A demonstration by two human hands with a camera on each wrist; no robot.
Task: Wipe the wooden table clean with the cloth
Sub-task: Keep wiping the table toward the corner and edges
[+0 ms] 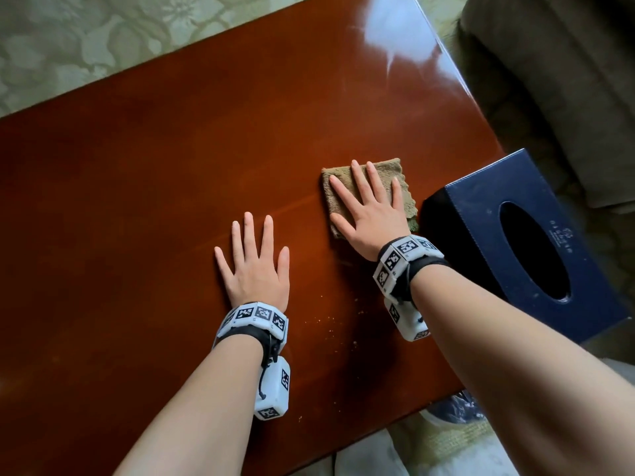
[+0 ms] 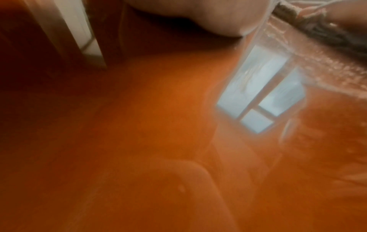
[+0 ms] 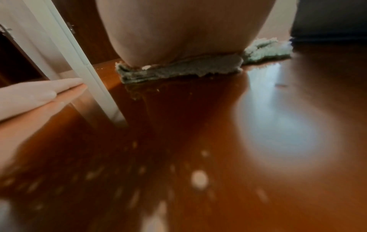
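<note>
Flanking cloth (image 1: pixel 369 195): tissue box (image 1: pixel 522 245), crumbs (image 1: pixel 330 333).

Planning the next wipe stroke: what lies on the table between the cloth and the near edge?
Small crumbs are scattered on the wooden table between the cloth under the right hand and the near edge, clearest in the head view.

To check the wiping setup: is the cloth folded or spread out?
Folded. The right wrist view shows stacked layers at the cloth edge under the flat right hand.
</note>
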